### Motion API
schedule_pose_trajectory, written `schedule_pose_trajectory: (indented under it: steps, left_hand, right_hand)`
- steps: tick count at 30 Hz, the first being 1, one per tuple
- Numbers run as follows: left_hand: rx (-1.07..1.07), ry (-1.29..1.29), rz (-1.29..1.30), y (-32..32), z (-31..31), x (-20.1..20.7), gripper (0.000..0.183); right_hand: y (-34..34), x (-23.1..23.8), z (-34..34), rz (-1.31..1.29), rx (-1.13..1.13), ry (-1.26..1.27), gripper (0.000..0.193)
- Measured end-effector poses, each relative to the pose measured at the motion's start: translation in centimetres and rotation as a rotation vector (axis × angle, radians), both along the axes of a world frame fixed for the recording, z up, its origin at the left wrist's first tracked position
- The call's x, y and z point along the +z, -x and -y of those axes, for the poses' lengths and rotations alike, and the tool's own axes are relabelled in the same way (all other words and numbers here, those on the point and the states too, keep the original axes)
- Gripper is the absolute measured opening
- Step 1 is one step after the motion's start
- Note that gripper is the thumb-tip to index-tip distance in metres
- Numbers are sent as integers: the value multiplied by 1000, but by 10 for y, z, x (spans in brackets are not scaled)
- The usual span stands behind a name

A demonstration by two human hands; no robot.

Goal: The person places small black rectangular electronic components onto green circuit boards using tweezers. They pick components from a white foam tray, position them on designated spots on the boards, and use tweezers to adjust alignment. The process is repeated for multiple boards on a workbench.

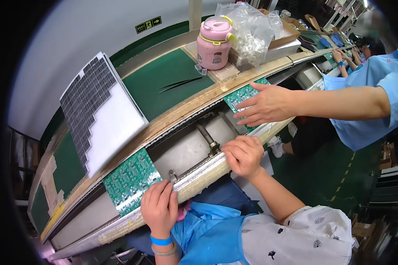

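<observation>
A green circuit board (132,179) with small parts lies across the conveyor's two rails at left. My left hand (159,207) is at the board's near right corner, its fingers bent over the front conveyor rail (194,176). Farther right along that rail is my right hand (244,154), closed, with its curled fingers against the rail. Whatever may be under its fingers is hidden. A second circuit board (239,98) sits farther along the conveyor, partly covered by a co-worker's outstretched hand (269,104).
Beyond the conveyor, a white sheet stack with dark labels (115,128) leans at left. Black tweezers (179,84) lie on the green bench (159,70). A pink jug (213,46) stands beside a clear bag of white parts (250,39). The co-worker's arm (340,102) reaches in from the right.
</observation>
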State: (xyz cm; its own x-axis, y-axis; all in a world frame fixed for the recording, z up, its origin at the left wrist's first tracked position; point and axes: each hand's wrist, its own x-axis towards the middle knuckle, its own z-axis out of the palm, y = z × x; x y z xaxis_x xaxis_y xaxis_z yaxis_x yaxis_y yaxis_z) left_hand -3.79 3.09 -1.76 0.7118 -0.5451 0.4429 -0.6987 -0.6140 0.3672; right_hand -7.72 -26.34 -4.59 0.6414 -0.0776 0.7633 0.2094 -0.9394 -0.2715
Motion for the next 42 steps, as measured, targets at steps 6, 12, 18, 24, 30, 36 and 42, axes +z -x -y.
schedule_pose_trajectory:
  steps: [6,12,18,24,30,36,42]
  left_hand:
    - [-8,43,25,1,3,-9,20]
    - [-9,61,60,5,-5,-9,19]
    - [-63,102,70,4,1,-11,20]
    - [-36,132,93,4,-12,-11,20]
    - [-91,242,-54,1,-10,-18,22]
    - [45,410,14,-14,-51,21,25]
    - [560,664,3,-96,-96,35,31]
  right_hand:
    - [8,-4,1,31,-19,20,4]
    - [9,-6,-6,46,-34,13,5]
    - [11,-7,2,67,-81,30,5]
    - [-2,-9,-7,21,-56,50,9]
    - [12,-9,-2,-194,-83,-163,15]
    - [-56,64,-82,-244,314,-378,14]
    - [-165,98,-169,-262,710,-204,17]
